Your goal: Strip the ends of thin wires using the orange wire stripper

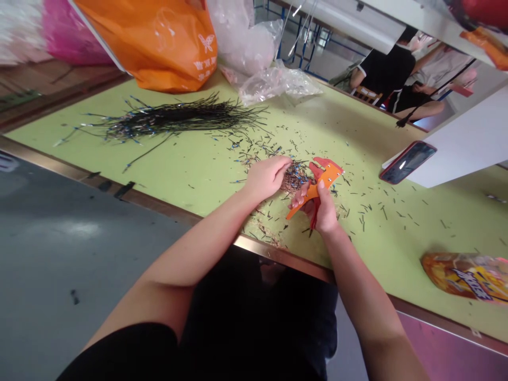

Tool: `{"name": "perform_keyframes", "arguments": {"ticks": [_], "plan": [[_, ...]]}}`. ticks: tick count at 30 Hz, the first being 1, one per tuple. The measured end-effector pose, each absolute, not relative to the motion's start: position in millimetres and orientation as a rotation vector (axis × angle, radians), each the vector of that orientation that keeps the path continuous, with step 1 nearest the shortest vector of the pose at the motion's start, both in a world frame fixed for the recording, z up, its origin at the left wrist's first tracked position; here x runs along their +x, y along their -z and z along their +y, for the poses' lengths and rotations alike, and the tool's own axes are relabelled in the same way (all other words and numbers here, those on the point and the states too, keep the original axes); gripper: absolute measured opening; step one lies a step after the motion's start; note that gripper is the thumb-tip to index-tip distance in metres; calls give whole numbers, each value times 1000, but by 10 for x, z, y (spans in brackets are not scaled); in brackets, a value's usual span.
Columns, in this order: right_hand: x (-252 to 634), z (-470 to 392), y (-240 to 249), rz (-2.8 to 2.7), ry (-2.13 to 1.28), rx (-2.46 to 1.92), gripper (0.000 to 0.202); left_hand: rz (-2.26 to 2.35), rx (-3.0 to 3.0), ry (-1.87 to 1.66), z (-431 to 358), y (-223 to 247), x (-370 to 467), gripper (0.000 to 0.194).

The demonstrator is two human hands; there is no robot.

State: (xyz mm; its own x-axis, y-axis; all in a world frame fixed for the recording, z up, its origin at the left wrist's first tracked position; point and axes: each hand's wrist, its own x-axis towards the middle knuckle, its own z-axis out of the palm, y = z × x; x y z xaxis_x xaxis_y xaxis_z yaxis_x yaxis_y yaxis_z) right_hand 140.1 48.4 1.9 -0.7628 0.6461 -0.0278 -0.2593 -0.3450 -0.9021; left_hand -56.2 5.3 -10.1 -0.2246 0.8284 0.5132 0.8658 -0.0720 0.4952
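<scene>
My right hand (323,206) is wrapped round the handles of an orange and red wire stripper (326,180), whose jaws point up and to the left. Just left of the jaws, my left hand (269,175) is closed in a pinch. A thin black wire (304,161) shows at its fingertips, reaching toward the stripper; its ends are hard to make out. Beneath and between both hands lies a heap of short wire pieces (292,177) with blue and coppery bits. A long bundle of black wires (186,116) rests farther back on the left.
Black scraps (383,211) litter the green table (190,185). An orange bag (159,42) and clear plastic bags (278,82) stand at the back. On the right are a phone (408,162) leaning on a white box (468,137) and a snack packet (468,276). People sit beyond.
</scene>
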Motion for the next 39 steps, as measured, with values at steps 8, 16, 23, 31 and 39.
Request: {"name": "perform_keyframes", "arguments": {"ticks": [8,16,23,31,39], "plan": [[1405,495,-10,-1351,-2075,-613,51,-2134,-1925,1176,59,103,-564,35],[1367,453,-65,-1429,-1934,-688,60,-2169,-1942,1103,59,95,-568,35],[1309,453,-54,-1420,-1801,-692,63,-2305,-1865,1003,34,30,-517,35],[1389,393,-157,-1288,-1697,-487,53,-2445,-1536,1219,94,139,-812,31],[1462,605,-171,-1207,-1864,-619,52,-2272,-1495,1280,114,283,-926,36]]}}
